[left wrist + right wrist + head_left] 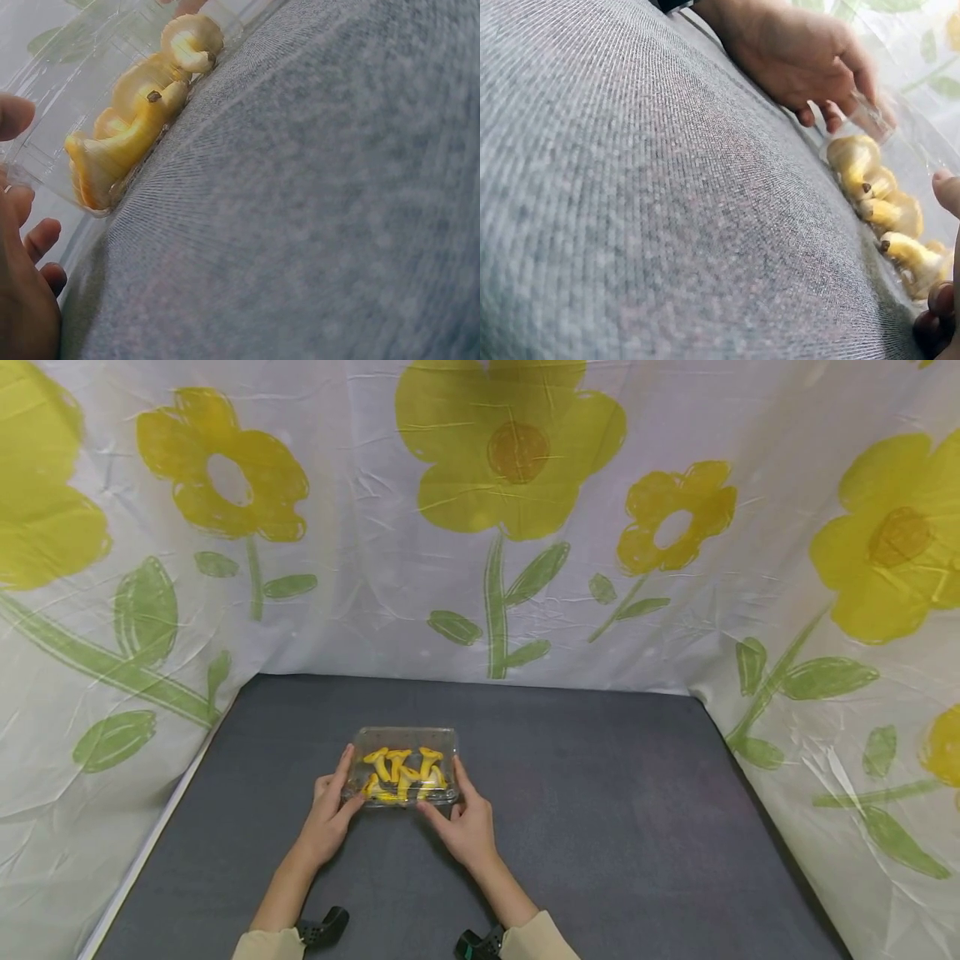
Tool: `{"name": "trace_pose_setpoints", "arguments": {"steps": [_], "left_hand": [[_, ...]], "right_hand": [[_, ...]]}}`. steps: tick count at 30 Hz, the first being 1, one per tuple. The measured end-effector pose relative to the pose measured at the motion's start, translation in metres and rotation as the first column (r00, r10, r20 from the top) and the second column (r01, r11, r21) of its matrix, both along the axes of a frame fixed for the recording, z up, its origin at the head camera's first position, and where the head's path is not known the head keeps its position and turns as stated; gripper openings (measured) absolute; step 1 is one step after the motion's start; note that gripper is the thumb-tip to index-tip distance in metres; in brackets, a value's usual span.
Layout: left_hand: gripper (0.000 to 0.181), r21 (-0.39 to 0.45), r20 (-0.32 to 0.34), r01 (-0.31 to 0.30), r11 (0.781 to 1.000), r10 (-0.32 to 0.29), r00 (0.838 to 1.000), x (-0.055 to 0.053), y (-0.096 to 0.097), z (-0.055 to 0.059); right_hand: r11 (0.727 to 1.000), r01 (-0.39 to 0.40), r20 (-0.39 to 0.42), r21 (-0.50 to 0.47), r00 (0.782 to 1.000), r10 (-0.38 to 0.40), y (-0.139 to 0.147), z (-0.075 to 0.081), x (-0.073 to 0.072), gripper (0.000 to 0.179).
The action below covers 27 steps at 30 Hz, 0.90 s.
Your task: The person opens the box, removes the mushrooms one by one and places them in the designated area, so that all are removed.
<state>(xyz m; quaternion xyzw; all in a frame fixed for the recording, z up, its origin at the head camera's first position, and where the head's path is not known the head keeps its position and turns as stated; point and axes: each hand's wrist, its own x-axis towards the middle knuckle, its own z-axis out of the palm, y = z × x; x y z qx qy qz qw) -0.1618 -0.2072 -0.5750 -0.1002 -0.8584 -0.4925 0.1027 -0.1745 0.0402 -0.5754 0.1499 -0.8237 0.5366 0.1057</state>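
Observation:
A clear plastic box (pixel 405 737) with a lid sits on the dark tabletop, left of centre. Several yellow mushrooms (pixel 406 777) lie inside it, with flared caps and pale stems that end in dark tips. My left hand (pixel 325 818) grips the box's left side, thumb at the near corner and fingers along the side. On the opposite side my right hand (pixel 467 828) holds it, thumb at the near edge and index finger up the right side. In the left wrist view the mushrooms (pixel 127 139) show through the clear wall, close over the cloth.
Dark grey cloth covers the table (pixel 615 827). A white curtain (pixel 337 527) printed with yellow flowers and green leaves hangs behind and along both sides. Black straps (pixel 324 928) with cameras sit on both wrists, near beige sleeves (pixel 268 945).

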Motion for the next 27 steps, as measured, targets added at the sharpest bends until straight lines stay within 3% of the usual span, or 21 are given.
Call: {"name": "trace_pose_setpoints", "arguments": {"steps": [8,16,27], "left_hand": [[0.085,-0.018,0.001,-0.011,1.000,0.012,1.000,0.0020,-0.0009,-0.0003],[0.117,-0.111,0.152,-0.091,0.990,0.108,0.983,0.0006,-0.0008,-0.0029],[0.120,-0.129,0.184,-0.100,0.987,0.123,0.975,-0.0010,0.0002,-0.0018]], "right_hand": [[1.000,-0.010,0.024,-0.002,1.000,0.010,0.0010,-0.0010,-0.0007,0.092],[1.000,0.006,0.061,-0.029,0.998,-0.004,-0.0008,-0.0002,-0.0002,0.089],[0.998,0.062,0.033,-0.023,0.998,-0.061,-0.0051,-0.0021,0.0017,0.083]]}}
